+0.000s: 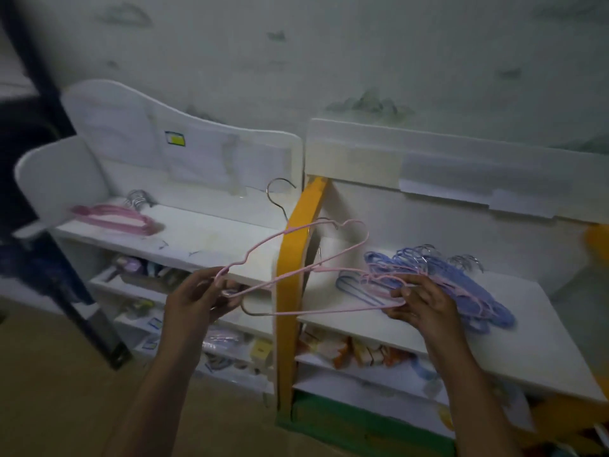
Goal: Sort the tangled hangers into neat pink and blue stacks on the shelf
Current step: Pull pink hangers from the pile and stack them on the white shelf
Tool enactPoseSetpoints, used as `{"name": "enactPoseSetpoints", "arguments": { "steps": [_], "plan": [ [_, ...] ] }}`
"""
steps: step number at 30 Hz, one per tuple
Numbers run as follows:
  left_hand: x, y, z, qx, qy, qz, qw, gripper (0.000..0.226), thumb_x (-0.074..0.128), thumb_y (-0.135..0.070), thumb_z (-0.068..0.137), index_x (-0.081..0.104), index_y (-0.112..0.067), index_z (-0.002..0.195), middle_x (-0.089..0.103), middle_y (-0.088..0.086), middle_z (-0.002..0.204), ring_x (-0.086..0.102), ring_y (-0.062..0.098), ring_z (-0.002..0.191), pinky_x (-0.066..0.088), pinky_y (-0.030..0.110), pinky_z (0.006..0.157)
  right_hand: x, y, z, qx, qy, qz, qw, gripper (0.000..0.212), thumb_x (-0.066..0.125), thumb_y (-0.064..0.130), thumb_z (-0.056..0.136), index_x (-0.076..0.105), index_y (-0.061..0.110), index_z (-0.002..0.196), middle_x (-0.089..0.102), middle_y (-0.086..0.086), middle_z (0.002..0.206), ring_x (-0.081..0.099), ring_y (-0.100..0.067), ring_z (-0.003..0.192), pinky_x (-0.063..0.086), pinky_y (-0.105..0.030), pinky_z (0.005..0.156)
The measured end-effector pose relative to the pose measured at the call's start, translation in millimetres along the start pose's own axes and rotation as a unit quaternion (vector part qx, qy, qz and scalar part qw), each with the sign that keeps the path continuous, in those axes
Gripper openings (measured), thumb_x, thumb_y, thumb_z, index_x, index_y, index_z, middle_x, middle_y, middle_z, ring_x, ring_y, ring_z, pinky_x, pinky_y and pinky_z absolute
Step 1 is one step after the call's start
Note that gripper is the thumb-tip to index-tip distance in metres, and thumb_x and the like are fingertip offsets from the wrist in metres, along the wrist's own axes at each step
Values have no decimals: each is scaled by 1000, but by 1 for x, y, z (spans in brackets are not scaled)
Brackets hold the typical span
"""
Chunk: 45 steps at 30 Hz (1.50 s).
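Observation:
A neat stack of pink hangers [115, 219] lies on the left white shelf [197, 239]. On the right white shelf [527, 324] sits a tangled pile of blue hangers [438, 275] with pink ones mixed in. My left hand [197, 301] grips one end of a pink hanger [290, 232] held up in front of the shelves, its metal hook pointing up. My right hand [418, 301] pinches the end of another pink hanger [329, 311] at the edge of the pile. The two held hangers cross each other between my hands.
A yellow upright panel [293, 275] divides the two shelf units. Lower shelves hold assorted small packages and boxes [349, 351]. A dark frame [82, 308] leans at the left. The wall rises behind the units' white back panels.

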State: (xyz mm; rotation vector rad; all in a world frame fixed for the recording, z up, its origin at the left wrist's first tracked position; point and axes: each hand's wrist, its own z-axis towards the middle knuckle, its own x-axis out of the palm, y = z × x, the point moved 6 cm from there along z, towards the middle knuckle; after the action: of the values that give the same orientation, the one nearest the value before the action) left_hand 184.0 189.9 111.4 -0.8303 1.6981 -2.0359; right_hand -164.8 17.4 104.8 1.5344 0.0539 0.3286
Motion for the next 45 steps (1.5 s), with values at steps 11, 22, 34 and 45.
{"name": "enactPoseSetpoints", "arguments": {
  "steps": [11, 22, 34, 45],
  "plan": [
    [-195, -44, -40, -14, -133, 14, 991, 19, 55, -8, 95, 65, -3, 111, 69, 19, 94, 71, 33, 81, 61, 33, 70, 195, -30, -43, 5, 98, -36, 994, 15, 57, 8, 94, 67, 9, 105, 71, -18, 90, 71, -34, 69, 61, -36, 63],
    [-293, -69, -56, -5, -237, 18, 971, 18, 48, -9, 98, 64, -10, 108, 68, 14, 92, 71, 24, 72, 62, 32, 66, 327, -50, -41, 33, 183, -51, 981, 17, 55, 11, 97, 67, 12, 109, 74, -12, 89, 73, -32, 75, 60, -29, 64],
    [-354, -64, 19, -12, -305, 41, 951, 22, 48, -11, 98, 63, -10, 113, 67, 16, 101, 67, 34, 86, 61, 39, 76, 432, -105, 43, 82, 202, -30, 975, 17, 54, 8, 97, 66, 11, 108, 72, -13, 94, 73, -30, 71, 58, -25, 59],
    [-375, -66, 156, -8, -321, 55, 946, 21, 47, -9, 98, 64, -12, 110, 69, 12, 92, 69, 27, 76, 62, 34, 71, 512, -129, 151, 95, 219, 9, 971, 17, 56, 6, 96, 67, 12, 108, 68, -20, 99, 72, -37, 78, 60, -31, 69]
  ]
}}
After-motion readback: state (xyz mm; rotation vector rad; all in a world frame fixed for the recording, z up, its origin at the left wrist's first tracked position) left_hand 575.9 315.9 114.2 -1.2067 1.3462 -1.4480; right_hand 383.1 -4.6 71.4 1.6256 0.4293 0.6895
